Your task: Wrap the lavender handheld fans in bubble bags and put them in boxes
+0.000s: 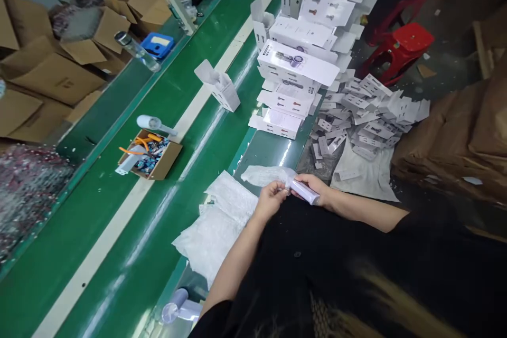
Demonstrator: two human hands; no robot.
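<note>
My right hand [316, 185] is wrapped round a lavender cylindrical handle [306, 193], held just in front of my body. The handle's other end runs into a translucent bubble-wrap bag [264, 175], which stretches left from my hands. My left hand [273, 200] is closed in a pinch at the bag's mouth, beside the handle. What lies inside the bag is hard to make out. More flat bubble-wrap bags [216, 224] lie in a pile left of my left forearm. Another lavender device [176, 306] with a round head rests at the bottom edge.
Stacked white printed boxes [299, 60] stand ahead, with one open box [219, 87] on the green belt. A small carton [166, 161] holds tools and small parts, with a white device [152, 124] beside it. Loose boxes [364, 116] and a red stool [412, 39] are at right.
</note>
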